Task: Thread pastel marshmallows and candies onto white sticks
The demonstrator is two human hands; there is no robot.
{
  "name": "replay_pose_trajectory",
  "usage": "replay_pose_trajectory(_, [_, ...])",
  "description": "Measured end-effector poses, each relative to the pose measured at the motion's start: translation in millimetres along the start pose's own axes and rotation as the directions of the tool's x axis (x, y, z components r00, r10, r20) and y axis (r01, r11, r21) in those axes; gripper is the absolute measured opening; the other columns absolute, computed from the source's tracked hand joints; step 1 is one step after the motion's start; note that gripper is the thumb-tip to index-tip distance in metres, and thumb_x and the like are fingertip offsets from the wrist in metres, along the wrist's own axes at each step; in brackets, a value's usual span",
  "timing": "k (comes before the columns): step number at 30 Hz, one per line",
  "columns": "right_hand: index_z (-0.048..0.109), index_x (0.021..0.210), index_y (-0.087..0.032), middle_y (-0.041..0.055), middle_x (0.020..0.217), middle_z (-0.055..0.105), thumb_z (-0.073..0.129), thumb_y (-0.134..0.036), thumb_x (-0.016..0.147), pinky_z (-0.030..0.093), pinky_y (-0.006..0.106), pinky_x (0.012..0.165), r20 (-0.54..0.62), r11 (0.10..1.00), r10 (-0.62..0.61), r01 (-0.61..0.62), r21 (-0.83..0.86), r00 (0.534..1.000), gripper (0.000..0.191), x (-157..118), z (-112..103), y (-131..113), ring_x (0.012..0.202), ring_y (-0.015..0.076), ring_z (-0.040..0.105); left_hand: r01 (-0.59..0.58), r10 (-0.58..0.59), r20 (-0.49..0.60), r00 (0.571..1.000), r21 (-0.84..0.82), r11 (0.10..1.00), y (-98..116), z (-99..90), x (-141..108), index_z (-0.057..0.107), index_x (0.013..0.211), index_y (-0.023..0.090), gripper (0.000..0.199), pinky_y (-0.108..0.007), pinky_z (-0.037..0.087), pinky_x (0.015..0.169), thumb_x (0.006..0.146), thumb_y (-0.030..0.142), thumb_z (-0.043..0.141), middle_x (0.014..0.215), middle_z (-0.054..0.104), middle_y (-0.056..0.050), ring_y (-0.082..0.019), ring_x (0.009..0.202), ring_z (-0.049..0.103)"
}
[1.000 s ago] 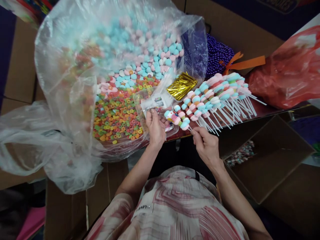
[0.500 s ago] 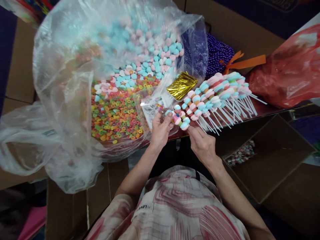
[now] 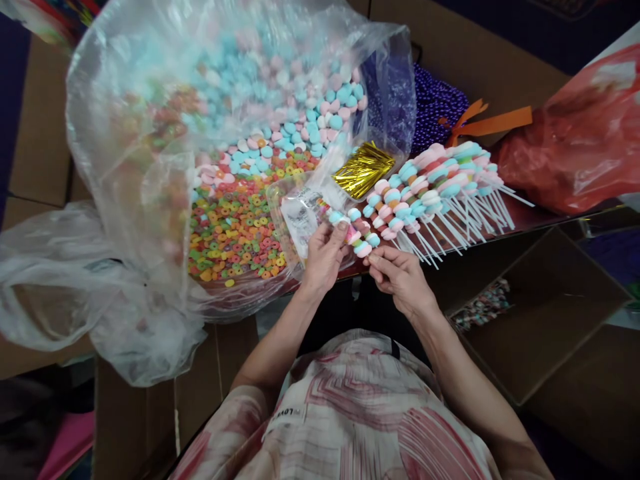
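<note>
Here's the candy stick (image 3: 355, 237), right between the two hands, slanting with its top toward ten o'clock. The left hand (image 3: 325, 260) pinches it around the middle — thumb on top — while the right hand (image 3: 403, 277) has fingertips closed at the lower end, just under the last candy. A second candy stick (image 3: 363, 227) lies just beside it at one o'clock. Out at two, a big pile (image 3: 435, 183) of them, white handles aimed at five. Gold ties (image 3: 364, 170) at twelve, a clear tray (image 3: 276, 212) at ten, ring candies (image 3: 237, 230) at nine — and a cardboard box (image 3: 545, 317) at four.
</note>
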State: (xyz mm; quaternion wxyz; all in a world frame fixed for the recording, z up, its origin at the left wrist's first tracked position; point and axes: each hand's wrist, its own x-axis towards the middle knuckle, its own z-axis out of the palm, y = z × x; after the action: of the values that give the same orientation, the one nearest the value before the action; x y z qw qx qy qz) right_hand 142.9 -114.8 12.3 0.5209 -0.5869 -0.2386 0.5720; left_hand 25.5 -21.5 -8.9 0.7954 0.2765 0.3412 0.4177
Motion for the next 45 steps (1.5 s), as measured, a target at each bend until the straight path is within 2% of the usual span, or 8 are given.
replay_pose_trajectory(3, [0.063, 0.076, -0.019, -0.0059, 0.054, 0.046, 0.064, -0.043, 0.087, 0.021, 0.025, 0.046, -0.025, 0.973, -0.159, 0.152, -0.172, 0.987, 0.027, -2, 4, 4, 0.046, 0.0075, 0.030, 0.014, -0.014, -0.018, 1.000, 0.025, 1.000, 5, -2.9, 1, 0.068, 0.089, 0.018, 0.036, -0.027, 0.061, 0.082, 0.076, 0.044, 0.090, 0.088, 0.079, -0.002, -0.020, 0.093, 0.079])
replay_pose_trajectory(9, [0.062, 0.082, -0.020, -0.0051, 0.061, 0.046, 0.053, -0.030, 0.098, 0.033, 0.027, 0.060, 0.011, 0.714, -0.452, 0.369, -0.595, 0.892, 0.021, -11, 3, 10, 0.056, 0.0099, 0.040, 0.036, -0.037, -0.041, 0.998, -0.012, 0.999, 6, -0.6, 3, 0.067, 0.090, 0.019, 0.035, -0.033, 0.061, 0.092, 0.082, 0.048, 0.085, 0.094, 0.081, -0.005, -0.025, 0.110, 0.077])
replay_pose_trajectory(13, [0.059, 0.077, -0.020, -0.0048, 0.059, 0.047, 0.055, -0.033, 0.098, 0.033, 0.027, 0.057, -0.009, 0.814, -0.382, 0.332, -0.477, 0.924, 0.024, -6, 8, 12, 0.055, 0.0100, 0.041, 0.003, -0.003, 0.005, 1.000, -0.023, 1.000, -2, 6.5, -3, 0.069, 0.093, 0.019, 0.037, -0.034, 0.060, 0.097, 0.080, 0.049, 0.087, 0.094, 0.081, -0.004, -0.024, 0.109, 0.078])
replay_pose_trajectory(17, [0.061, 0.076, -0.019, -0.0074, 0.051, 0.043, 0.067, -0.042, 0.090, 0.019, 0.024, 0.045, -0.018, 0.983, -0.170, 0.168, -0.071, 0.985, 0.028, 0, 9, 7, 0.044, 0.0065, 0.028, 0.039, -0.038, 0.023, 0.999, -0.062, 0.997, 1, 5.8, -7, 0.069, 0.096, 0.019, 0.031, -0.035, 0.060, 0.098, 0.083, 0.043, 0.085, 0.096, 0.082, -0.004, -0.025, 0.109, 0.078])
replay_pose_trajectory(26, [0.062, 0.077, -0.017, -0.0139, 0.047, 0.037, 0.088, -0.041, 0.074, 0.012, 0.017, 0.037, 0.285, 0.901, 0.102, -0.210, 0.380, 0.953, 0.036, 4, 3, 0, 0.035, -0.0002, 0.014, 0.133, -0.130, 0.031, 0.991, -0.077, 0.988, 14, 9.4, -5, 0.071, 0.096, 0.019, 0.025, -0.038, 0.059, 0.101, 0.094, 0.044, 0.074, 0.108, 0.081, -0.008, -0.028, 0.126, 0.071])
replay_pose_trajectory(31, [0.062, 0.079, -0.018, -0.0138, 0.047, 0.036, 0.085, -0.049, 0.075, 0.012, 0.019, 0.038, 0.225, 0.933, 0.057, -0.132, 0.334, 0.973, 0.039, 7, 14, 4, 0.036, 0.0010, 0.014, 0.107, -0.107, 0.018, 0.994, -0.041, 0.993, 9, 12.0, -9, 0.070, 0.099, 0.020, 0.028, -0.031, 0.060, 0.091, 0.088, 0.045, 0.080, 0.104, 0.080, -0.006, -0.025, 0.119, 0.073])
replay_pose_trajectory(37, [0.058, 0.072, -0.021, -0.0066, 0.052, 0.046, 0.070, -0.052, 0.089, 0.025, 0.023, 0.045, -0.073, 0.959, -0.277, 0.270, -0.091, 0.958, 0.038, 7, 22, 6, 0.046, 0.0071, 0.033, 0.125, -0.125, 0.006, 0.992, 0.012, 0.992, -1, 8.9, -15, 0.070, 0.091, 0.020, 0.027, -0.024, 0.059, 0.079, 0.084, 0.041, 0.084, 0.093, 0.078, -0.002, -0.017, 0.095, 0.076])
replay_pose_trajectory(45, [0.059, 0.074, -0.021, -0.0056, 0.053, 0.050, 0.063, -0.044, 0.094, 0.030, 0.025, 0.050, -0.029, 0.938, -0.280, 0.267, -0.219, 0.960, 0.031, 2, 15, 8, 0.049, 0.0093, 0.037, -0.063, 0.064, -0.032, 0.997, 0.032, 0.998, 18, 0.3, 0, 0.070, 0.094, 0.021, 0.041, -0.030, 0.062, 0.089, 0.074, 0.051, 0.090, 0.104, 0.080, -0.005, -0.023, 0.104, 0.078])
